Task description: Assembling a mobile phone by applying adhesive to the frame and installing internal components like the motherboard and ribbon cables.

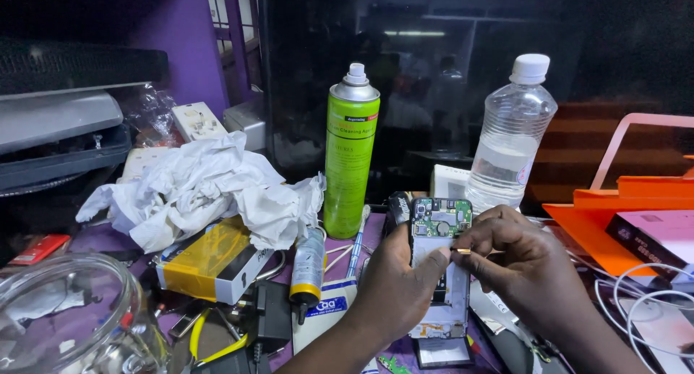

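— What is the person wearing on the arms?

— Nothing is showing: both forearms are coming in bare from about six o'clock, with no sleeve or cuff reaching the frame.

— Any rings, a watch, gloves?

— The left hand point(394, 287) is showing bare fingers and a bare wrist. The right hand point(517, 262), at three o'clock of it, is looking equally unadorned, with short nails.

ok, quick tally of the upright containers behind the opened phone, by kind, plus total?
Green spray can: 1
Clear plastic bottle with white cap: 1
Total: 2
The left hand holds the opened phone; the right hand pinches a small gold part against it.
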